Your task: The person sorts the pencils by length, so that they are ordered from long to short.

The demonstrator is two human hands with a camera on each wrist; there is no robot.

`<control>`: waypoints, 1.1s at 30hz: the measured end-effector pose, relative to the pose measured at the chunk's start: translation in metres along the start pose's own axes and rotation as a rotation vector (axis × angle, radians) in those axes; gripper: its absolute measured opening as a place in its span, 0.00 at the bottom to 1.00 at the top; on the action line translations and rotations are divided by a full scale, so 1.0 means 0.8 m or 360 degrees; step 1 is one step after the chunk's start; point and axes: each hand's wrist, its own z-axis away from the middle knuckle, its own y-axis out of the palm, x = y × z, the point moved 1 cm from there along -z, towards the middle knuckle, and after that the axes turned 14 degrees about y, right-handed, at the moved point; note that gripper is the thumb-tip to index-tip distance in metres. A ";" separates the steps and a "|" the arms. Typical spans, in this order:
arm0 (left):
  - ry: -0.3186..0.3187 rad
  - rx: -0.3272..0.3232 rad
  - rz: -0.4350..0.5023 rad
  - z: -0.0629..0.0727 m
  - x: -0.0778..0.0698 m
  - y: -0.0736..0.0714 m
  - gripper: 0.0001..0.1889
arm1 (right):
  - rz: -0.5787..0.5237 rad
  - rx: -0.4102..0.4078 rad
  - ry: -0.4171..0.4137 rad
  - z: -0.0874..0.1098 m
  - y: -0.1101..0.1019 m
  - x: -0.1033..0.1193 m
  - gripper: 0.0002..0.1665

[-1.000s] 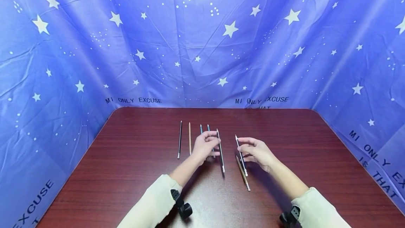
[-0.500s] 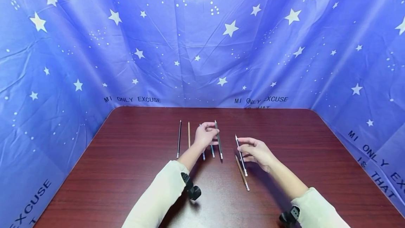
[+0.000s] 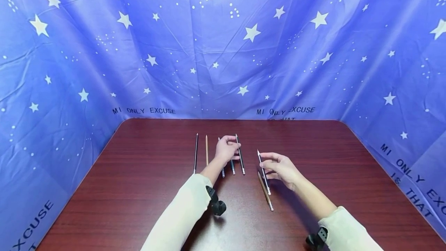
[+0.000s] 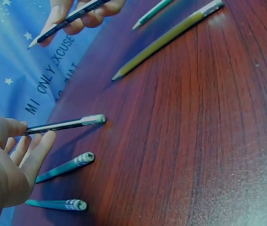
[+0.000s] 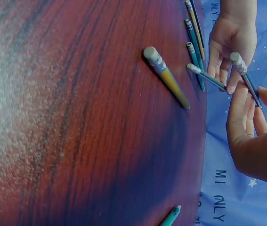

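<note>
My left hand pinches a dark pencil between thumb and fingers near its pointed end; its eraser end sticks out toward me, close over the table. This pencil lies at the right end of a row. Beside it, partly hidden under the left hand, are two teal pencils. To the right, my right hand holds another dark pencil, raised with its white tip pointing away. A yellow pencil lies on the table just below that one.
The row continues left with a wood-coloured pencil and a black pencil. A green pencil lies near the right hand, hidden in the head view. Behind the dark red table hangs a blue star-printed curtain.
My left hand has carried its dark pencil away from me and slightly left, bringing it level with the row of pencils. The right hand has kept its place, still holding its pencil.
</note>
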 end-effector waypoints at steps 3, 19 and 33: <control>0.0006 -0.0001 -0.0037 -0.004 0.005 0.004 0.17 | 0.0000 0.0003 -0.0003 0.000 -0.001 0.001 0.33; -0.0030 0.0000 -0.0453 -0.018 0.012 0.017 0.15 | -0.0013 -0.0023 0.0004 -0.003 -0.005 0.002 0.33; 0.0014 0.0005 -0.0791 -0.015 0.015 0.021 0.14 | -0.0023 -0.0013 0.0004 -0.007 -0.005 -0.002 0.32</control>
